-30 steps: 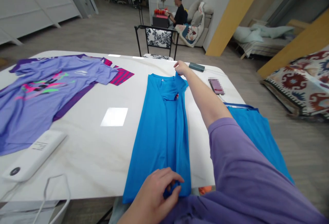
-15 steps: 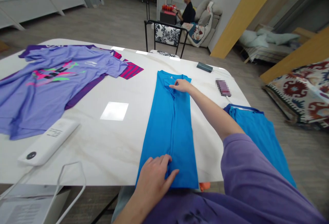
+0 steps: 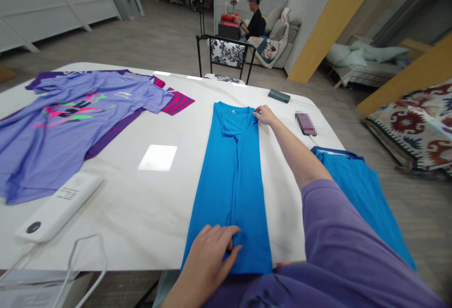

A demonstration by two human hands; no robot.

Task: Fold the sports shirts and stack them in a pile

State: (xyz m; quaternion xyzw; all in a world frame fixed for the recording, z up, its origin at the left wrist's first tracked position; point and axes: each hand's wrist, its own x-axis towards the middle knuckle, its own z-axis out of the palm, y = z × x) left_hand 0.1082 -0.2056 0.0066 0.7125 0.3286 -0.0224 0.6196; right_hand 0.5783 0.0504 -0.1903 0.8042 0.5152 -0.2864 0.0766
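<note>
A bright blue shirt [image 3: 233,176] lies folded into a long narrow strip down the white table [image 3: 148,199]. My left hand [image 3: 212,251] rests flat on its near hem, fingers stretched out. My right hand [image 3: 265,115] is at the far right corner by the collar, fingers pinched on the cloth there. A purple sleeve covers my right upper arm.
A lilac sports shirt [image 3: 70,119] is spread at the left. A white power strip [image 3: 58,206] with cable lies near the front left. A phone [image 3: 305,123] and a dark case [image 3: 278,95] sit at the far right. Another blue garment [image 3: 360,190] hangs off the right edge. A chair [image 3: 226,56] stands behind; a person sits far off.
My right hand moved from the middle of the collar to the shirt's far right corner. My left hand stayed on the near hem and flattened.
</note>
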